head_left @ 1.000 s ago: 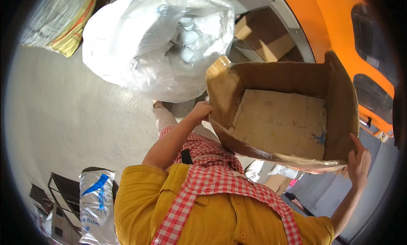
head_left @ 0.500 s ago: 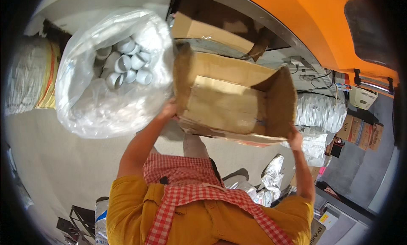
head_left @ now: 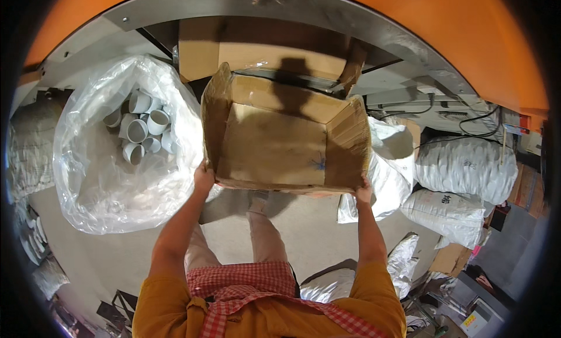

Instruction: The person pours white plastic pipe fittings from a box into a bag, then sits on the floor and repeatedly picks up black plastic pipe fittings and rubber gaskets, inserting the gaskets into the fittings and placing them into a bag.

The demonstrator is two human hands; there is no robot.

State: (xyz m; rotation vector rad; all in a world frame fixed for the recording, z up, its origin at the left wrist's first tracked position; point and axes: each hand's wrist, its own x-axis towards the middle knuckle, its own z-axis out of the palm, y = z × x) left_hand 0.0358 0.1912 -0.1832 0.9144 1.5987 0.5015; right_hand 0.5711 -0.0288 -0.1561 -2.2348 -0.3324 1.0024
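Between my hands is a worn brown cardboard box (head_left: 274, 145) with its open top facing me; nothing lies inside but a small blue mark on its floor. My left hand (head_left: 204, 177) grips the near left corner, fingers partly behind the wall. At the near right corner, my right hand (head_left: 363, 190) holds the edge in the same way. Just left of the box stands a clear plastic bag (head_left: 117, 192) with several white pipe fittings (head_left: 137, 130) in it. Beyond the box, a second cardboard box (head_left: 263, 48) sits in the machine's opening.
An orange machine (head_left: 432, 40) with a grey metal edge arches over the far side. White sacks (head_left: 464, 165) lie on the right, near a black cable (head_left: 482, 130). Another sack (head_left: 35, 145) stands at the far left. Crumpled white bags (head_left: 403, 262) are on the floor behind my right arm.
The box has shifted left and levelled out in my hands, next to the plastic bag. My view has turned, bringing more of the orange machine and the box beyond into sight.
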